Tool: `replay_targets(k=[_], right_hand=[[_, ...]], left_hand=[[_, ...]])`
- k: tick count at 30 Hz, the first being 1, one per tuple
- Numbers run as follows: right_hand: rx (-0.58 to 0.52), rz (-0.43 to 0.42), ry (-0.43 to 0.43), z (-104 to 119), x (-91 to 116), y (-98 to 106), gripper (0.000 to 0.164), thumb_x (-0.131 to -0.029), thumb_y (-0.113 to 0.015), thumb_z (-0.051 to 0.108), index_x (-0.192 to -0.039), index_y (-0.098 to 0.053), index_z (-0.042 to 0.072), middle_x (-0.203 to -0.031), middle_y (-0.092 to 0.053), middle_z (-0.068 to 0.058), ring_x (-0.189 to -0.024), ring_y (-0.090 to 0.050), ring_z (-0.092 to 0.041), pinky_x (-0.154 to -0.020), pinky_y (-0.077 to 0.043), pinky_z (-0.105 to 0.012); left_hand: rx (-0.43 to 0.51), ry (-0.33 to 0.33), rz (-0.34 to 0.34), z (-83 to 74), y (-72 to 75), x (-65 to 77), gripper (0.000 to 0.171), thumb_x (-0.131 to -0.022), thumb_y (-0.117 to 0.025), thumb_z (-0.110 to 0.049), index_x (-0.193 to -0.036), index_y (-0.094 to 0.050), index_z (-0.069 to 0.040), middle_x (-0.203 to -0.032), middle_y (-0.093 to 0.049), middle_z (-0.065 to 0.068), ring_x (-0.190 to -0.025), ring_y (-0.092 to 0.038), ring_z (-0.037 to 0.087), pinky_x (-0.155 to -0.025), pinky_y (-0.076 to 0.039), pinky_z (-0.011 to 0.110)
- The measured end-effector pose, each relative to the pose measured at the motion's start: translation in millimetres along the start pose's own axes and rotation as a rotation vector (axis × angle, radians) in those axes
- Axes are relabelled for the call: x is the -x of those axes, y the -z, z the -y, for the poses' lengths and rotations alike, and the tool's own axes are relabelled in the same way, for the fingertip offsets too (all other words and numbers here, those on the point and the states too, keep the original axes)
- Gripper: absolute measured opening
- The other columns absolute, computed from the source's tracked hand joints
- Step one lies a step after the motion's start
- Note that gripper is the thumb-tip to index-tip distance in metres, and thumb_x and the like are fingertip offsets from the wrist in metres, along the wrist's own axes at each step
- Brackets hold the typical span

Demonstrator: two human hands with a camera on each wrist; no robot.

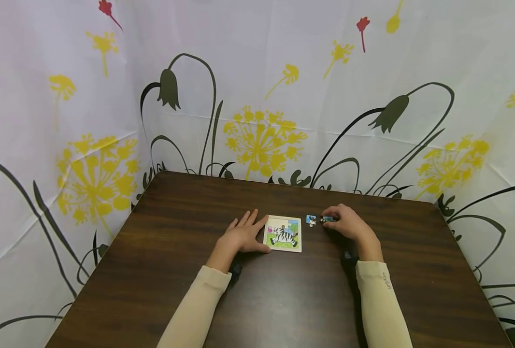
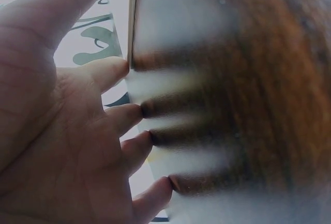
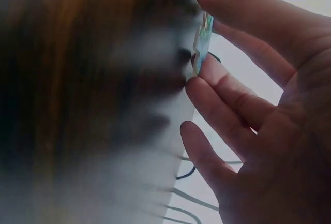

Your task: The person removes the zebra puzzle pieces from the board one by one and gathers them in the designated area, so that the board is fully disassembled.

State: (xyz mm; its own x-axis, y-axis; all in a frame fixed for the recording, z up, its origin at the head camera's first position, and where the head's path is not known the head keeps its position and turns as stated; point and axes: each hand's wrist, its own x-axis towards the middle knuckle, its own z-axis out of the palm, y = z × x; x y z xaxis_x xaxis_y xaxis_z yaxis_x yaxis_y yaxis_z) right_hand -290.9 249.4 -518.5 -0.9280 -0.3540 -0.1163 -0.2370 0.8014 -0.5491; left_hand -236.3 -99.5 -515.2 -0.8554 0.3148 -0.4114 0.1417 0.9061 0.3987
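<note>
A square wooden puzzle tray lies on the table, with a picture of a zebra on green and a patch of blue at its upper right. My left hand rests at the tray's left side, thumb near the lower corner and index finger at the upper one. The left wrist view shows the tray's thin edge between thumb and index finger, the other fingers spread on the tabletop. To the right, my right hand pinches a puzzle piece by its edges. Another puzzle piece, blue with zebra stripes, lies between tray and right hand.
Everything lies on a dark brown wooden table. A white curtain with printed flowers hangs behind the table's far edge and along its sides. Dark wrist devices sit under both forearms, the right one close to the tabletop.
</note>
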Motion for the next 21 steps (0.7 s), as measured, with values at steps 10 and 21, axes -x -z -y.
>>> replay_targets(k=[10,21], right_hand=[[0.018,-0.029,0.022,3,0,-1,0.031,-0.098,-0.080,0.018,-0.127,-0.077,0.007,-0.120,-0.062,-0.020,-0.108,-0.059,-0.035,-0.096,-0.052,-0.056],[-0.042,-0.063,0.047,23,0,-7,0.033,-0.107,-0.068,0.023,-0.135,-0.071,0.005,-0.132,-0.068,-0.018,-0.116,-0.067,-0.038,-0.101,-0.055,-0.059]], left_hand=[[0.004,-0.011,-0.013,-0.1,5.2,-0.2,0.108,-0.092,-0.080,-0.059,-0.175,-0.018,-0.029,-0.184,-0.001,0.009,-0.171,-0.001,0.033,-0.136,-0.006,0.062],[-0.013,0.009,0.019,3.3,-3.7,-6.0,0.106,-0.096,-0.076,-0.058,-0.175,-0.009,-0.033,-0.183,0.008,0.004,-0.170,0.006,0.029,-0.137,-0.001,0.059]])
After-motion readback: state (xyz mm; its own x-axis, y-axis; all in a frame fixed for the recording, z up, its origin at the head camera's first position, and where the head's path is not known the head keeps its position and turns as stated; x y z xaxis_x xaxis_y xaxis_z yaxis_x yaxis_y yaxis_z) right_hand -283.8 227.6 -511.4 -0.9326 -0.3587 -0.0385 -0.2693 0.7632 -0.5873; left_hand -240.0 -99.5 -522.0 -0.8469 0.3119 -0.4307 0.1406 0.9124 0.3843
